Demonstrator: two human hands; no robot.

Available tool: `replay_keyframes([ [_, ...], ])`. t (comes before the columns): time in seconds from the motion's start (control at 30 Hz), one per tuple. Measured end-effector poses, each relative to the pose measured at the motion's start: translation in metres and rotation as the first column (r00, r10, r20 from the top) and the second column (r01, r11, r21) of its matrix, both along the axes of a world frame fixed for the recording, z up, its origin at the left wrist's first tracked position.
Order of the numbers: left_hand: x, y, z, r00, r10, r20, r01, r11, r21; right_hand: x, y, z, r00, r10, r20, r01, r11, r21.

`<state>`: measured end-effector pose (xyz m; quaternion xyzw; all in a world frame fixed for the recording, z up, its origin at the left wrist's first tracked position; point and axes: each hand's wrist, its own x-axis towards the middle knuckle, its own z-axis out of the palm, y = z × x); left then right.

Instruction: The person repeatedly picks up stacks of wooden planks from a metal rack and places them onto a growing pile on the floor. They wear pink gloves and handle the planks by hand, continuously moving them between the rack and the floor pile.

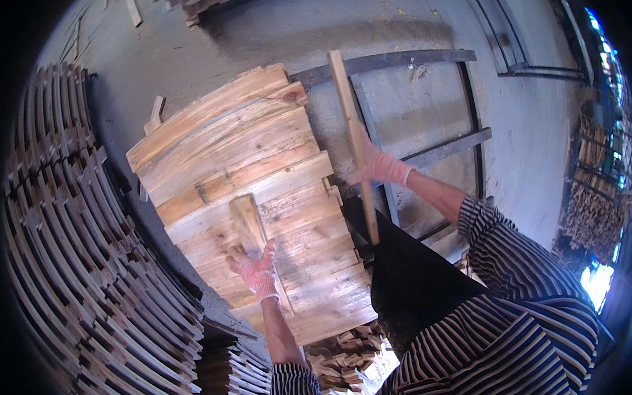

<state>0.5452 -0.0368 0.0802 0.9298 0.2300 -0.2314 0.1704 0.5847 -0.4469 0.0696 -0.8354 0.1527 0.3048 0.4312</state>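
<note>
One broad pile of pale boards (259,158) lies left of a long plank (349,120), its axis near-to-far, clasped by the nearer right hand (382,166); another board (248,222) atop the pile meets the left hand (257,273), grip unclear.

Find stacks (74,241) left of the pile (252,158), frame (408,59) right. Find one slat (249,221) above the pile, another slat (345,99) above the frame
</note>
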Motion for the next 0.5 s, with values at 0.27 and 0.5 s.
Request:
replay_keyframes([
  [0.27, 0.164, -0.075, -0.027, 0.893, -0.442, 0.088, 0.438, 0.897, 0.06, 0.055, 0.017, -0.05, 0.977, 0.107, -0.184, -0.077, 0.984, 0.162],
  [0.5, 0.158, -0.073, -0.069, 0.823, -0.565, 0.059, 0.532, 0.802, 0.272, 0.008, -0.021, -0.066, 0.992, 0.009, -0.128, 0.002, 0.996, 0.086],
])
